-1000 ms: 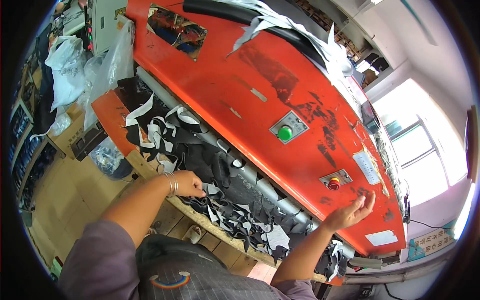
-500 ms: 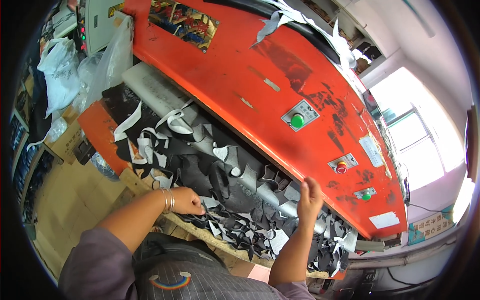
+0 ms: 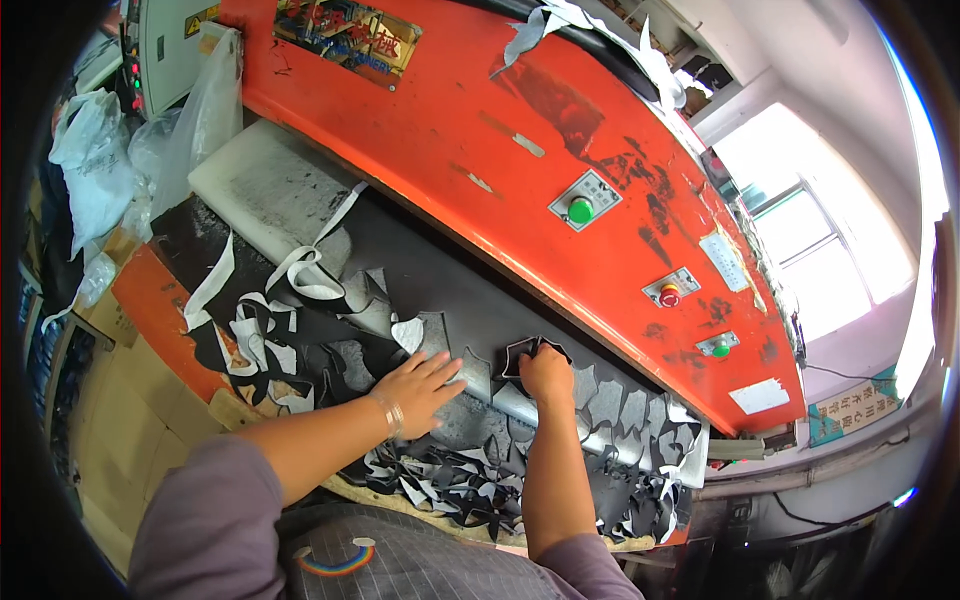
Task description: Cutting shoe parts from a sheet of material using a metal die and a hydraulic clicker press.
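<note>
My right hand (image 3: 547, 376) is closed on the edge of a small metal cutting die (image 3: 515, 357), whose thin dark walls stand up from a black leather-like sheet (image 3: 430, 265). To its left, my left hand (image 3: 420, 392) lies flat with fingers spread, palm down on the sheet's cut grey edge. That edge has jagged notches with pale grey underside showing. Part of the die is hidden behind my right fingers. Under the sheet lies a thick white cutting board (image 3: 255, 185).
A red press beam (image 3: 450, 170) spans above the board, with green buttons (image 3: 580, 210) and a red one (image 3: 669, 296) on its front. Black and grey offcuts (image 3: 450, 485) heap along the near edge. White strips (image 3: 212, 285) and plastic bags (image 3: 95, 165) are at left.
My right hand has come down from beside the beam onto the die. My left hand has moved forward and right from the offcuts, its fingers opening. More board and sheet show beneath the beam.
</note>
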